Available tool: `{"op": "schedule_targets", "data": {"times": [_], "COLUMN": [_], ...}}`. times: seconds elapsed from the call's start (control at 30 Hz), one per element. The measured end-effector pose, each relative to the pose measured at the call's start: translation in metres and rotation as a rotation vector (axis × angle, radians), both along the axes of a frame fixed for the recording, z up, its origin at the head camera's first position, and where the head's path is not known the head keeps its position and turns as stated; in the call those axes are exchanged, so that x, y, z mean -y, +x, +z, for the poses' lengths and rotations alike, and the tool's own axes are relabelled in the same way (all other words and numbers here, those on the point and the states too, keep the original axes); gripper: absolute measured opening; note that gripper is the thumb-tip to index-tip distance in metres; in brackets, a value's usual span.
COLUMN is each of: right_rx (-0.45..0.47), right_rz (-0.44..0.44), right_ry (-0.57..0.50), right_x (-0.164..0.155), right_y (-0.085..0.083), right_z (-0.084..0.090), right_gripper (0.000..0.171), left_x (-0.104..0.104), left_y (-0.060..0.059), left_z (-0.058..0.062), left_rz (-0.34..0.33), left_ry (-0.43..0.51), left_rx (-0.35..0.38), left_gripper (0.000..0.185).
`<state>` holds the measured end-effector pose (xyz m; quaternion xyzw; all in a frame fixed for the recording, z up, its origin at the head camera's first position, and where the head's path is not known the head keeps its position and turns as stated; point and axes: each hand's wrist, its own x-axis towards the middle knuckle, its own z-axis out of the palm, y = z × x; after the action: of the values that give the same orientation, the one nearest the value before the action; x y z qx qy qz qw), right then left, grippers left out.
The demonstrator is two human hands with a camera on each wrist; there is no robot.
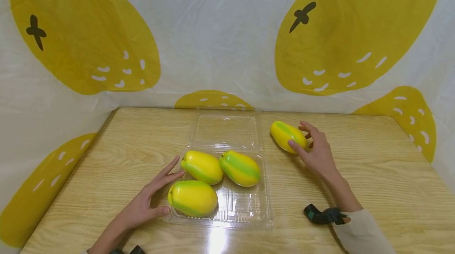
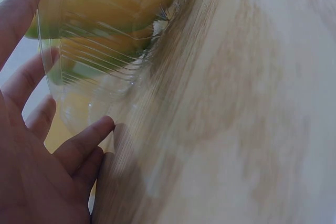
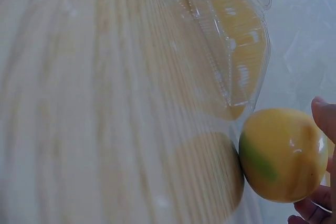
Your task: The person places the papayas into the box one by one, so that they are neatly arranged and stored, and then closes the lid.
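Observation:
A yellow papaya (image 1: pixel 285 136) with green stripes lies on the table to the right of a clear plastic clamshell box (image 1: pixel 249 210). My right hand (image 1: pixel 318 149) holds it by its right end, thumb on the near side and fingers curved round the far side. In the right wrist view the papaya (image 3: pixel 281 156) sits low on the wood between thumb and fingers. Three similar papayas lie in the box's base: one front left (image 1: pixel 193 198), one behind it (image 1: pixel 202 167), one at right (image 1: pixel 241 169). My left hand (image 1: pixel 145 202) spreads its fingers along the box's left edge.
The box's lid (image 1: pixel 225 129) lies folded back flat towards the rear of the wooden table (image 1: pixel 384 159). A white cloth (image 1: pixel 217 40) printed with large yellow fruit hangs behind and at the sides. A black wrist strap (image 1: pixel 325 215) circles the right wrist.

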<state>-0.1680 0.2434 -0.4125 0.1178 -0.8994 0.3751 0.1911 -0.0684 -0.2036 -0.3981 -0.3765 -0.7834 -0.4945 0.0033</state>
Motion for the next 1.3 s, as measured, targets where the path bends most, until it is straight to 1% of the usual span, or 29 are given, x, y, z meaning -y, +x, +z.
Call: {"op": "schedule_targets", "data": {"times": [0.37, 0.6, 0.83, 1.1, 1.3], "right_rx": [0.018, 0.006, 0.066, 0.098, 0.139], "right_rz": [0.001, 0.019, 0.014, 0.030, 0.026], "right_ry": [0.011, 0.061, 0.155, 0.182, 0.237], "right_x": [0.001, -0.002, -0.005, -0.007, -0.010], "right_y": [-0.001, -0.002, 0.001, 0.004, 0.006], "right_z": [-0.007, -0.007, -0.001, 0.003, 0.009], "right_gripper": [0.064, 0.063, 0.063, 0.063, 0.066], "left_x": [0.001, 0.001, 0.001, 0.001, 0.001], "left_y": [0.000, -0.001, -0.001, 0.000, -0.001], "left_z": [-0.003, -0.004, -0.004, -0.002, -0.003], "left_rz": [0.001, -0.001, -0.002, 0.006, 0.000], "left_ry": [-0.002, 0.004, 0.006, -0.005, 0.004], "left_rx": [-0.028, -0.023, -0.021, -0.007, -0.005], "left_gripper": [0.066, 0.065, 0.065, 0.065, 0.064]}}
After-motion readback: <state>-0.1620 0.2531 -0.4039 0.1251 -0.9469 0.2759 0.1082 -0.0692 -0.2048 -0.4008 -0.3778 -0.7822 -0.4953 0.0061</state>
